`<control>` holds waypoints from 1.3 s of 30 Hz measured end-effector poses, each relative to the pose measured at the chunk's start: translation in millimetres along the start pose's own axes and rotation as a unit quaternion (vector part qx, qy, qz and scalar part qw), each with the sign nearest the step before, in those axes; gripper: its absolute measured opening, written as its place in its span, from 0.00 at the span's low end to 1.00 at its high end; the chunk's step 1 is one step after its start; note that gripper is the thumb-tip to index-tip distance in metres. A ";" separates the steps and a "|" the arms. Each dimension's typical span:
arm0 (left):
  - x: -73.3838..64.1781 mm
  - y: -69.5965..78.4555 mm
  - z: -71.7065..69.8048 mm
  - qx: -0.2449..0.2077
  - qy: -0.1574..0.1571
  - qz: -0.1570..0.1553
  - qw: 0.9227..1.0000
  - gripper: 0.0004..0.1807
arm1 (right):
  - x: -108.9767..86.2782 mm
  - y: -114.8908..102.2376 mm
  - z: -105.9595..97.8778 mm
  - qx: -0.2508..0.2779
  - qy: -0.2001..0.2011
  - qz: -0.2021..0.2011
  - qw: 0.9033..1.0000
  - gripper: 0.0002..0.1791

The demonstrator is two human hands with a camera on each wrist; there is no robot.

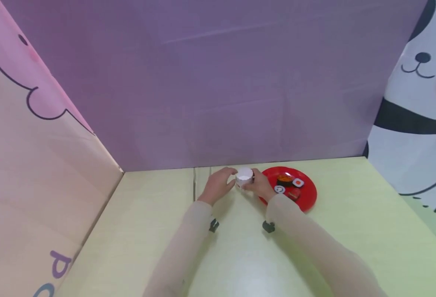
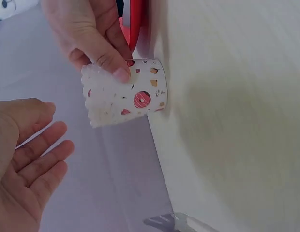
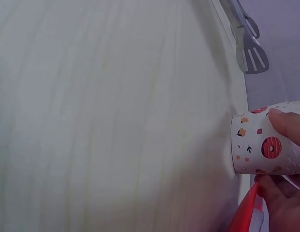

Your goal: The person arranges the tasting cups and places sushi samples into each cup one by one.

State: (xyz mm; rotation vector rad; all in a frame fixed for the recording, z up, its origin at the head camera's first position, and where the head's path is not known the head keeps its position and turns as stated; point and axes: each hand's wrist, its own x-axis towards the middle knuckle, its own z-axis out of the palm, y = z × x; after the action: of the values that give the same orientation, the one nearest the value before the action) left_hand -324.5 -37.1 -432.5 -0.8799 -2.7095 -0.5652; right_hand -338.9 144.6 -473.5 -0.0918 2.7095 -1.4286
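A white paper cup (image 1: 244,176) printed with donuts and small food shapes stands near the table's back edge. Its scalloped rim (image 2: 94,96) shows in the left wrist view. My right hand (image 1: 261,185) grips the cup from the right, thumb across the printed side. To the cup's left is my left hand (image 1: 218,185), its fingers loosely bent and apart from the cup in the left wrist view (image 2: 31,154). Just right of the cup lies a red plate (image 1: 310,194) bearing several sushi pieces (image 1: 284,180).
Slotted metal turners (image 3: 253,55) lie along the back edge, left of the cup. A purple sheet (image 1: 221,82) rises behind the pale table (image 1: 232,264). Printed panels stand at the left and right, one with a panda (image 1: 418,161).
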 end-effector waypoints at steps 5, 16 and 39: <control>11.3 11.4 -2.1 0.046 -0.010 0.026 0.999 0.11 | -3.3 -2.8 0.4 -0.001 0.012 -0.018 1.000 0.33; 22.3 24.4 1.0 0.132 -0.027 0.059 0.989 0.07 | -3.1 5.0 6.5 -0.010 0.039 -0.045 0.998 0.31; 26.0 22.4 8.0 0.151 -0.036 0.076 0.985 0.08 | -6.7 -0.9 8.9 -0.002 0.040 -0.007 0.999 0.28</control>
State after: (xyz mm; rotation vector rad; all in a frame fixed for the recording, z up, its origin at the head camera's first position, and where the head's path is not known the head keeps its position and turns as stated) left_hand -332.3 -3.7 -424.5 -1.0263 -2.6613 -0.0895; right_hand -331.4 137.4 -477.5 -0.0568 2.7808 -1.4607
